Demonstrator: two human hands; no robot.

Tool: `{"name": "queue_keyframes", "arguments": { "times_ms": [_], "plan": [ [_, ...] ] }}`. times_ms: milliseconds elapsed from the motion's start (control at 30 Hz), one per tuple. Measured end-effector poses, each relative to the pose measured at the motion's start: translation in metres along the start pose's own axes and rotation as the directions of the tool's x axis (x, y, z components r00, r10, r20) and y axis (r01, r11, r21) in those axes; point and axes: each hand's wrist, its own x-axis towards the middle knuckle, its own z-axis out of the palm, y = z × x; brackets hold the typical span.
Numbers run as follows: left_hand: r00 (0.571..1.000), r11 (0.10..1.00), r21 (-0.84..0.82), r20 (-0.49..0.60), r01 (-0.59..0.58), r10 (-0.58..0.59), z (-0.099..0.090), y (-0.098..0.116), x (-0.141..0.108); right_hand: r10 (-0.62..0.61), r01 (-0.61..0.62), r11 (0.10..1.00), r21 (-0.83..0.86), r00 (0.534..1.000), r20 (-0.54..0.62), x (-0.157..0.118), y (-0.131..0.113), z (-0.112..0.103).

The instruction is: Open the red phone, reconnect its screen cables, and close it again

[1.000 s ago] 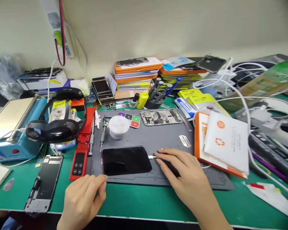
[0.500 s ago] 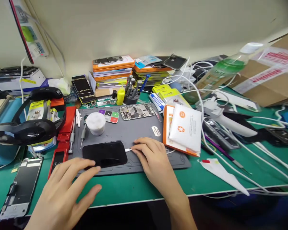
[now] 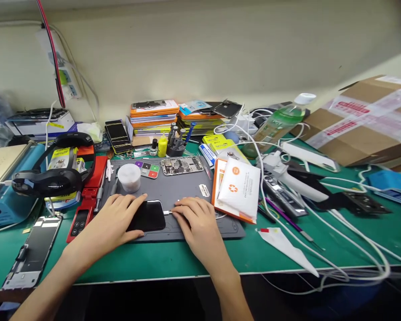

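Note:
A black smartphone (image 3: 150, 216) lies screen up on the grey work mat (image 3: 187, 191). My left hand (image 3: 118, 218) covers its left end, fingers at the far edge and thumb at the near edge, gripping it across its width. At the phone's right end is the white plug of a charging cable (image 3: 167, 212). My right hand (image 3: 195, 220) pinches this plug between thumb and fingers; whether it is fully seated in the port I cannot tell. Behind the hands sit a round white tub (image 3: 129, 178) and an opened phone body with bare inner parts (image 3: 182, 166).
Left of the mat are a red tool (image 3: 83, 214), a headset (image 3: 53, 178) and a loose phone screen (image 3: 35, 249). To the right lie a white packet (image 3: 239, 189), tangled white cables and a tilted bottle (image 3: 277, 122). A screwdriver holder (image 3: 176, 145) stands behind the mat.
My left hand has moved from hovering at the phone's near left corner onto the phone and closed around it. The right hand keeps its pinch on the plug. The camera view has shifted.

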Motion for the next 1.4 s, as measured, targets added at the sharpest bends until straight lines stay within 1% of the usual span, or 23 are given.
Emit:
{"name": "queue_keyframes", "arguments": {
  "times_ms": [133,300,667,767,967,1133,1267,1400],
  "plan": [
    [0.998,0.999,-0.037,0.063,-0.019,0.021,-0.005,-0.008,0.002,-0.024,0.024,1.000,-0.003,1.000,-0.010,-0.001,0.001,0.002],
    [0.993,0.996,-0.083,0.114,-0.019,0.029,-0.005,-0.011,0.003,-0.077,0.078,0.997,-0.013,0.997,0.017,0.001,-0.002,0.002],
    [0.979,0.990,-0.129,0.199,0.057,-0.030,-0.009,-0.011,0.009,-0.153,0.158,0.987,-0.039,0.984,0.095,0.009,0.001,0.007],
    [0.977,0.989,-0.133,0.210,0.067,-0.038,-0.010,-0.011,0.010,-0.204,0.212,0.977,-0.035,0.968,0.149,0.016,0.004,0.004],
    [0.976,0.990,-0.128,0.217,0.063,-0.034,-0.008,-0.010,0.010,-0.311,0.323,0.946,-0.011,0.918,0.245,0.026,0.013,-0.001],
    [0.976,0.996,-0.087,0.218,0.026,-0.006,-0.007,-0.004,0.011,-0.309,0.323,0.946,-0.003,0.910,0.277,0.025,0.016,0.003],
    [0.982,0.998,-0.066,0.191,0.000,0.013,-0.002,0.000,0.012,-0.284,0.295,0.956,0.004,0.916,0.284,0.023,0.014,0.005],
    [0.986,0.997,-0.081,0.164,-0.012,0.025,0.002,-0.001,0.010,-0.267,0.266,0.963,0.045,0.917,0.296,0.023,0.015,0.004]
  ]
}}
